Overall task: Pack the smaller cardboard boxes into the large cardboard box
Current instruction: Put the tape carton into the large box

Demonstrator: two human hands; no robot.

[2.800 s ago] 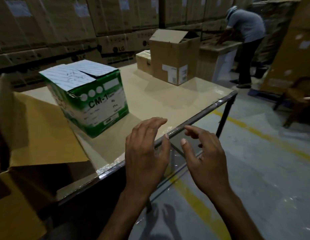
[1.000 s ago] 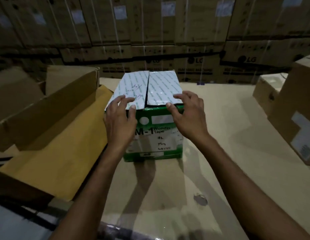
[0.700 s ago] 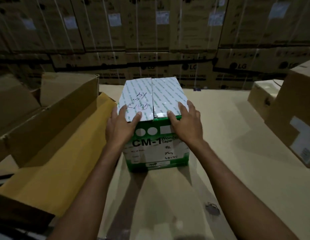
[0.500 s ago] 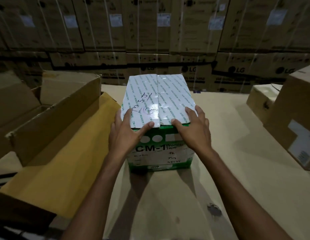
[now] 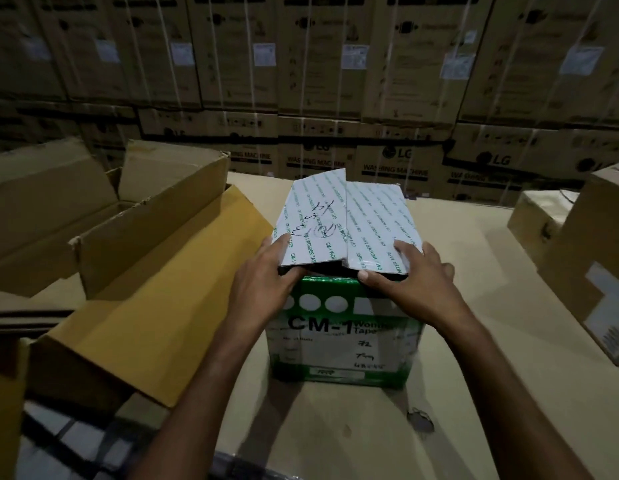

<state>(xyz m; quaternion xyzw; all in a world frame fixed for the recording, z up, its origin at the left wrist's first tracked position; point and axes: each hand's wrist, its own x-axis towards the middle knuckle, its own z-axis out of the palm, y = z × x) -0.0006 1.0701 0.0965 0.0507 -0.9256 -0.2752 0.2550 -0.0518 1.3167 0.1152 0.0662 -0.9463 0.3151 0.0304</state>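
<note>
Two hands are on the top of the green box marked "CM-1 Wonder Tape", which stands upright on the table. The left hand pinches the near corner of the left flap, one finger on the white printed face and the rest curled below the edge. This flap is raised, with a dark gap beneath it. The right hand pinches the near edge of the right flap, its thumb along the underside and its fingers spread on top. That flap seems to lie lower, though the dim light makes this hard to judge. Just outside the left hand's hold sits the large cardboard box, open, one yellow-brown flap folded out beside the green box. Well beyond the right hand stand two brown boxes, apart from the green one. Past both grips, stacked cartons printed "LG" and "Washing Machine" fill the background.
</note>
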